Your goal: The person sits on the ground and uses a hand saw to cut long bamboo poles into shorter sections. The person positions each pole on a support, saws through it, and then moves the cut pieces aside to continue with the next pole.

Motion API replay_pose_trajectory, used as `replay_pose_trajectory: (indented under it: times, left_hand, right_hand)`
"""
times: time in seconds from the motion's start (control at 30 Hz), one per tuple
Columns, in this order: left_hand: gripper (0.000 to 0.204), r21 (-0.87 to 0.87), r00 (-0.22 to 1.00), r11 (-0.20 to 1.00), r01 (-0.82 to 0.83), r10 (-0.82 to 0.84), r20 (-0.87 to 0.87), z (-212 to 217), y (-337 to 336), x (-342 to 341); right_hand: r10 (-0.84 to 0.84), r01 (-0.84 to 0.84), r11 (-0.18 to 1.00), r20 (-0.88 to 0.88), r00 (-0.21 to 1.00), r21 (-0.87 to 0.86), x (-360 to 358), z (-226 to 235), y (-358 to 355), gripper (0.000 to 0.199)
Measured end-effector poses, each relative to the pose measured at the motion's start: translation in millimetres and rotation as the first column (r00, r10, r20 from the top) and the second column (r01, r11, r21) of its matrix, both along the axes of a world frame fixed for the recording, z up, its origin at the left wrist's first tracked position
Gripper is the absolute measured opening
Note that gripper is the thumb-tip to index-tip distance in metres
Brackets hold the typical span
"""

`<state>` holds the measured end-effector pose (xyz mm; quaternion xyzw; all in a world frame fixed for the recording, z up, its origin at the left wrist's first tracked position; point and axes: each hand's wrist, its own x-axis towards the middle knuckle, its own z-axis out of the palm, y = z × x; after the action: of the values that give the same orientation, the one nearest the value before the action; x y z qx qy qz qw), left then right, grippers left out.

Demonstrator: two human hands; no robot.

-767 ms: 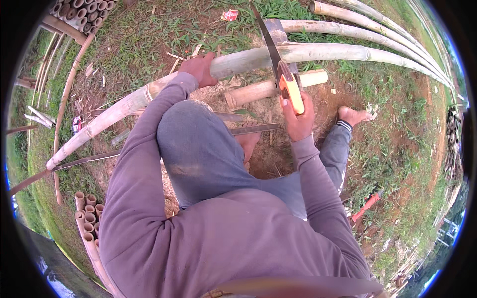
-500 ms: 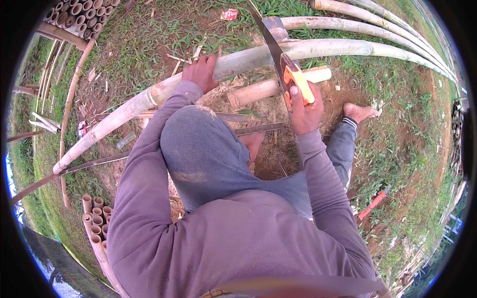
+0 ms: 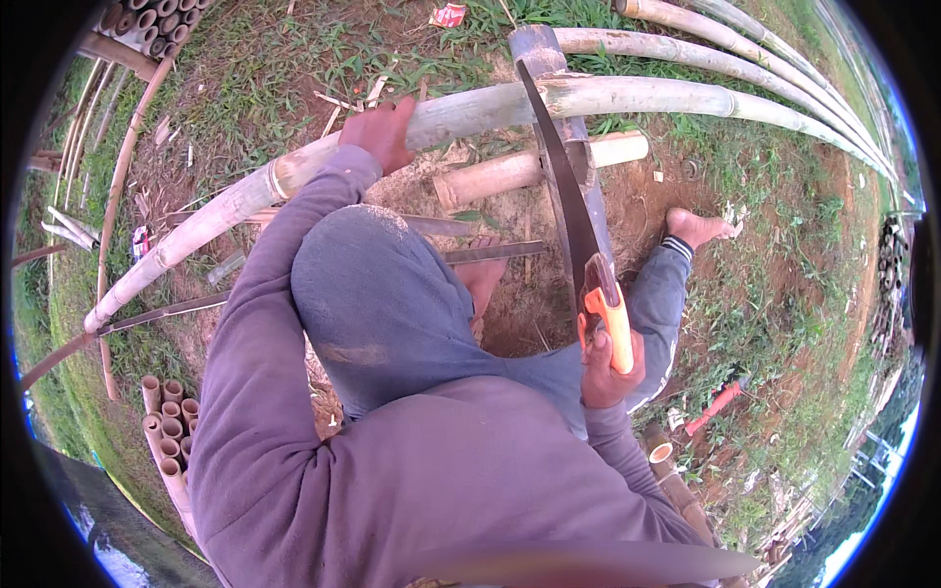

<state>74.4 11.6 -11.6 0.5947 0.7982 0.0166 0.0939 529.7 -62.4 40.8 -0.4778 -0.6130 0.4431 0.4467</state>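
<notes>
**Saw drawn back across the bamboo**

Back toward me has come my right hand (image 3: 610,365), clenched on the orange handle of the handsaw (image 3: 573,211), whose blade lies across the long bamboo pole (image 3: 470,113). My left hand (image 3: 384,132) presses down on that pole.

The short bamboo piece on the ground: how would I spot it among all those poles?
Start at the long pale bamboo pole that the left hand presses down. Just beyond it, on bare soil, lies the short bamboo piece, under the saw blade. Unlike its long neighbours, it is a stubby cut length with both ends visible.
</notes>
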Motion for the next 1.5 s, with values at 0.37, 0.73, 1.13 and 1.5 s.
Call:
replay_pose_trajectory:
  times: [0.37, 0.73, 1.13, 1.5]
  left_hand:
    - [0.062, -0.037, 1.0, 0.999, -0.008, 0.008, -0.005, 17, 2, -4]
    - [0.067, 0.041, 0.999, 0.998, 0.041, -0.042, 0.008, 3, 13, 2]
    - [0.063, 0.004, 0.999, 1.0, 0.014, -0.014, 0.033, 2, 1, -1]
    - [0.068, -0.031, 1.0, 1.0, 0.003, -0.003, -0.011, 10, 3, -5]
  right_hand:
    - [0.036, -0.045, 0.991, 0.075, 0.997, 0.126, -76, -10, 69, 0.019]
    - [0.1, -0.102, 0.993, 0.034, 0.994, 0.054, -158, 8, 176, 0.02]
    - [0.012, -0.013, 1.0, -0.03, 0.999, -0.006, -35, -16, 17, 0.016]
    - [0.032, -0.034, 0.996, 0.033, 0.999, 0.078, -68, -22, 50, 0.02]
